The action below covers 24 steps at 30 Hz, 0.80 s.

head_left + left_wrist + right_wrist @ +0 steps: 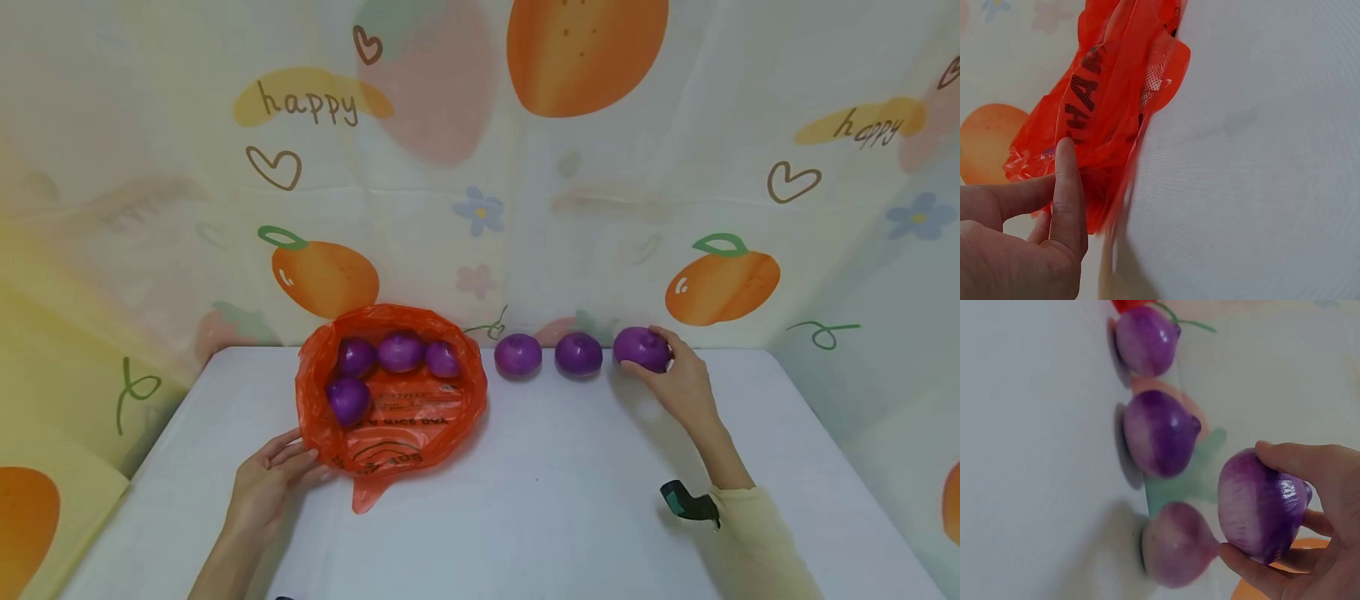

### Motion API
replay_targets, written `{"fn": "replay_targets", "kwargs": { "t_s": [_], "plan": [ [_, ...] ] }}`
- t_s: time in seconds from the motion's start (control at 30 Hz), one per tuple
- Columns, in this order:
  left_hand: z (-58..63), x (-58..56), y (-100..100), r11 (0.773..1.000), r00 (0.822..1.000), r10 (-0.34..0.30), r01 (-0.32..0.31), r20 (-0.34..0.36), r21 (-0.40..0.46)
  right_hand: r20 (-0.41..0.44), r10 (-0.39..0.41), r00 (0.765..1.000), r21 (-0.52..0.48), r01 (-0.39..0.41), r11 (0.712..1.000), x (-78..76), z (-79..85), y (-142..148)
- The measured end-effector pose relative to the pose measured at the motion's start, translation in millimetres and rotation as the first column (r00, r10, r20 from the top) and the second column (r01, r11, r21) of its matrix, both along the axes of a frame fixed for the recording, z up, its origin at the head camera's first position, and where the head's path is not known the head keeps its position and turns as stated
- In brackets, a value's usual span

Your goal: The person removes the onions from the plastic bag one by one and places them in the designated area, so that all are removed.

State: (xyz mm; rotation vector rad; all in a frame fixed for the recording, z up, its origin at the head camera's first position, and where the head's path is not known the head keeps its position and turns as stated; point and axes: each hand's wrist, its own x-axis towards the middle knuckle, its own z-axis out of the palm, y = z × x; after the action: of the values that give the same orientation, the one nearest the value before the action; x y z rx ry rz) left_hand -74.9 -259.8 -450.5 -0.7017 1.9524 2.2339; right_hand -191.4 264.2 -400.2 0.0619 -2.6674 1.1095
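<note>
A red plastic bag (420, 461) stands with its mouth rolled wide at the left-middle of the table, several purple onions (401, 351) inside. My left hand (272, 479) is at the bag's lower left rim; in the left wrist view its fingers (1067, 181) reach out nearly straight against the red plastic. At the right, my right hand (681, 383) grips a purple onion (1260, 506) between thumb and fingers, raised off the table. The right wrist view shows three more onions in a row, the closest one (1177, 545) just beyond the held onion, which hides it in the head view.
The other row onions (517, 356) (578, 355) sit along the back edge of the white table (525, 525), right of the bag. Behind it hangs a printed cloth (420, 225) with fruit pictures. A dark strap (690, 504) sticks out by the right sleeve.
</note>
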Motion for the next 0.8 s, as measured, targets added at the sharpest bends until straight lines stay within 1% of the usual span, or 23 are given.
{"fn": "replay_targets", "kwargs": {
  "t_s": [0.17, 0.23, 0.3, 0.4, 0.53, 0.8],
  "plan": [
    [0.5, 0.2, 0, 1.0, 1.0, 0.002, -0.002, -0.009, 0.001, 0.013, -0.026, 1.0, 0.01, 0.026, 1.0, -1.5, 2.6, 17],
    [0.4, 0.1, 0, 1.0, 1.0, 0.003, -0.003, -0.012, 0.002, 0.003, -0.052, 0.999, 0.007, 0.052, 0.999, -3.0, 2.2, 23],
    [0.2, -0.2, 0, 1.0, 1.0, 0.006, -0.006, -0.013, 0.003, -0.011, -0.089, 0.996, -0.009, 0.089, 0.996, -5.2, -0.1, 28],
    [-0.7, -0.7, -1, 1.0, 1.0, 0.002, -0.003, -0.007, -0.006, -0.025, -0.171, 0.985, -0.028, 0.171, 0.985, -10.0, -7.0, 38],
    [-2.2, -1.7, -1, 1.0, 1.0, -0.002, 0.002, 0.007, -0.02, 0.013, -0.239, 0.971, -0.026, 0.239, 0.971, -17.5, -18.5, 53],
    [-2.7, -2.1, 1, 0.999, 1.0, 0.003, -0.002, 0.028, -0.038, 0.108, -0.24, 0.965, 0.051, 0.236, 0.97, -32.5, -38.9, 71]
  ]
}}
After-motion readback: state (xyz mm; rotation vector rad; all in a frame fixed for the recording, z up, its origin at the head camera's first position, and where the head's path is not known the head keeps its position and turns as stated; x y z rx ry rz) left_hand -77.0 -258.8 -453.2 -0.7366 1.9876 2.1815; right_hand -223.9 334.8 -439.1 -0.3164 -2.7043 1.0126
